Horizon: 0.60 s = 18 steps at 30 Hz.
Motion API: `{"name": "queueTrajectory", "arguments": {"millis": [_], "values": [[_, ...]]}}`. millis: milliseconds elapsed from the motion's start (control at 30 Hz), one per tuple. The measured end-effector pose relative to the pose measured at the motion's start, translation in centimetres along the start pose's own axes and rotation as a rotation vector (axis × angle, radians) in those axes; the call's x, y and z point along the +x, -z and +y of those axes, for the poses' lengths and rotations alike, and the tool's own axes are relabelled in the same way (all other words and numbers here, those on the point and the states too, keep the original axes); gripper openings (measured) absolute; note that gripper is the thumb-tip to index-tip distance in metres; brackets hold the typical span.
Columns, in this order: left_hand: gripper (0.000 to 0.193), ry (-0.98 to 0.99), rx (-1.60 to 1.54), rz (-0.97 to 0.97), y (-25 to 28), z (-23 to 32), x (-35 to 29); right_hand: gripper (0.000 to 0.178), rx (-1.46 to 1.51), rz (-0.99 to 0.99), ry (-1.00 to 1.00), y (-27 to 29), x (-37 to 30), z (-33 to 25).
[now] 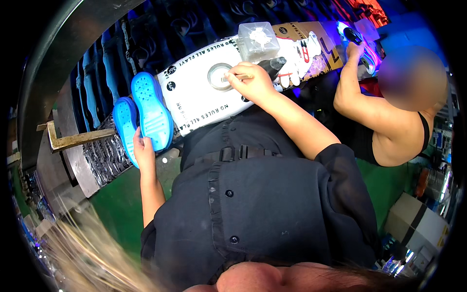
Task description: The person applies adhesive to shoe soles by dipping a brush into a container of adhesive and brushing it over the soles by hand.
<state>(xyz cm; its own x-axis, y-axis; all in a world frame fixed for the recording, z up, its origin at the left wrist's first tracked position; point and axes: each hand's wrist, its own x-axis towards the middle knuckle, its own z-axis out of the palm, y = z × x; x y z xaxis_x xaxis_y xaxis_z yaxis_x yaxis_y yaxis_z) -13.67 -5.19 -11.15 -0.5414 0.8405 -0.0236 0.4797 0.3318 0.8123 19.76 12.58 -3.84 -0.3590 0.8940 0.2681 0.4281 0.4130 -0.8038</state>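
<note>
Two bright blue shoe soles lie side by side at the left, a front one point(152, 112) and a second one point(125, 119) partly beneath it. My left hand point(144, 150) grips the near end of the front sole by its edge. In my right hand point(254, 83) is a slim stick-like tool point(246, 76), held in a pinch. Its tip reaches over a round metal dish point(210, 78) with whitish contents; the exact tip is hard to make out. The dish sits on a white printed cover point(194, 102) spread over the work surface.
Behind the dish stands a clear plastic box point(258, 41). A dark conical object point(272, 67) and white gloves point(294, 56) lie to its right, on cardboard point(328, 48). A co-worker at the right holds a shoe point(360, 46). A metal bar point(82, 139) juts in from the left.
</note>
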Motion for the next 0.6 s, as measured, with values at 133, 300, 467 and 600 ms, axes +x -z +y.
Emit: {"name": "queueTrajectory", "arguments": {"millis": [133, 300, 467, 600], "values": [[0.037, 0.277, -0.321, -0.148, -0.3, 3.0, 0.0, 0.016, 0.09, 0.065, 0.005, 1.2, -0.4, -0.7], [0.027, 0.654, -0.788, -0.344, -0.7, 6.3, 0.2, 0.019, 0.172, 0.114, -0.008, 0.4, -1.4, 0.9], [0.038, 0.362, -1.038, -0.301, -2.1, 11.4, -1.6, 0.021, 0.326, 0.203, -0.073, 2.0, -1.6, -0.7], [0.047, 0.148, -0.842, -0.252, -3.4, 14.3, -2.0, 0.028, 0.775, 0.221, -0.294, 3.4, -2.2, -1.4]]}}
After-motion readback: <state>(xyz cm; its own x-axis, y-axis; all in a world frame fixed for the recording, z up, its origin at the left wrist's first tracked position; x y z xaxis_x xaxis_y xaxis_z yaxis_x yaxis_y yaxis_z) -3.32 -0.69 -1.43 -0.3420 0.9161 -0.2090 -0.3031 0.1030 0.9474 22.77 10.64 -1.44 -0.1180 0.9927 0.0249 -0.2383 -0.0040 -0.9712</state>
